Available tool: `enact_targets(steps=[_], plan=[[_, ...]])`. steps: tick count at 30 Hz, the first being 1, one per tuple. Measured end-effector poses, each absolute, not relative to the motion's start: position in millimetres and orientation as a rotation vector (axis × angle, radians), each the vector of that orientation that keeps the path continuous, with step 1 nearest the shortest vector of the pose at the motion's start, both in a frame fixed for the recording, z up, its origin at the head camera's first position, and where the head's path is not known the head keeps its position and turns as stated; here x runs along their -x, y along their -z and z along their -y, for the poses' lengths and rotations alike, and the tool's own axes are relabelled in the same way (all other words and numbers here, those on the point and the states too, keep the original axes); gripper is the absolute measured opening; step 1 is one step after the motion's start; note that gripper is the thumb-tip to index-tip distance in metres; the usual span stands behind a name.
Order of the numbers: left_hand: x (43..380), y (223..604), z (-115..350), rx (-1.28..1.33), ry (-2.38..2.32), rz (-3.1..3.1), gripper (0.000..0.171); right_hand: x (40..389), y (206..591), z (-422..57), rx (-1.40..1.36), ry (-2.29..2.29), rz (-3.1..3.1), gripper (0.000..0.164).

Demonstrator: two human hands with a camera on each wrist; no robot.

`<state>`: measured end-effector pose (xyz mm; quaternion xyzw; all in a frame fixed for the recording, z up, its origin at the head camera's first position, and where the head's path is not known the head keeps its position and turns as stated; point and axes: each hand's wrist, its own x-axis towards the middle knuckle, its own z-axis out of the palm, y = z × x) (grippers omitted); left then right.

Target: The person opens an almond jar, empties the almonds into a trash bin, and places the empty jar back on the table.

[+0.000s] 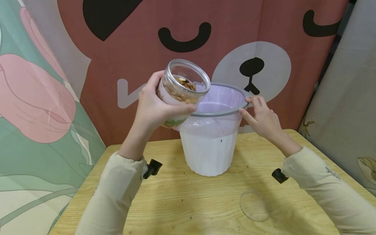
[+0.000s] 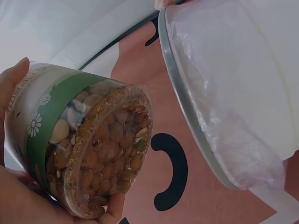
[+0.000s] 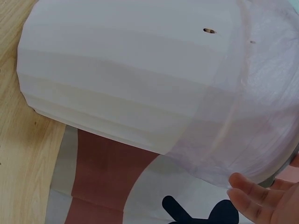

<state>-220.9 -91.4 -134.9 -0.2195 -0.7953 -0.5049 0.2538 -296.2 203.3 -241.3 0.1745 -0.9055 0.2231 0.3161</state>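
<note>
My left hand (image 1: 154, 106) grips a clear plastic jar (image 1: 176, 94) of mixed nuts. The open-topped jar tilts to the right, its mouth beside and above the rim of a white trash can (image 1: 208, 153). Through the jar's base, almonds and other nuts (image 2: 103, 156) show in the left wrist view, below a green label band (image 2: 56, 109). A thin purple bag (image 1: 223, 98) lines the can and folds over its grey rim (image 1: 218, 114). My right hand (image 1: 264, 120) holds that rim on the right side, thumb and fingers at its edge.
A clear round lid (image 1: 255, 205) lies on the wooden table (image 1: 176, 199), in front of the can and to the right. Small dark crumbs dot the tabletop. Behind the table hangs a printed cloth (image 1: 135, 42), with other curtains at both sides.
</note>
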Motion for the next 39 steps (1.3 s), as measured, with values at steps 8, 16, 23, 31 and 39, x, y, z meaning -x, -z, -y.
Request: enact_targets(steps=[8,16,23,31,39], plan=[[225,124,91,0.54,1.275,2.194,0.081,297,241,-202,-0.464,-0.584,2.373,0.06],[229,123,91,0.526,1.232,2.236,0.08,298,241,-202,-0.456,-0.58,2.365,0.061],[236,127,91,0.508,1.122,2.243,0.082,298,242,-201,-0.454,-0.585,2.37,0.061],[238,127,89,0.396,0.89,2.318,0.082,297,243,-201,-0.451,-0.588,2.37,0.062],[243,128,90,0.306,0.747,2.403,0.084,296,244,-202,-0.446,-0.59,2.369,0.06]])
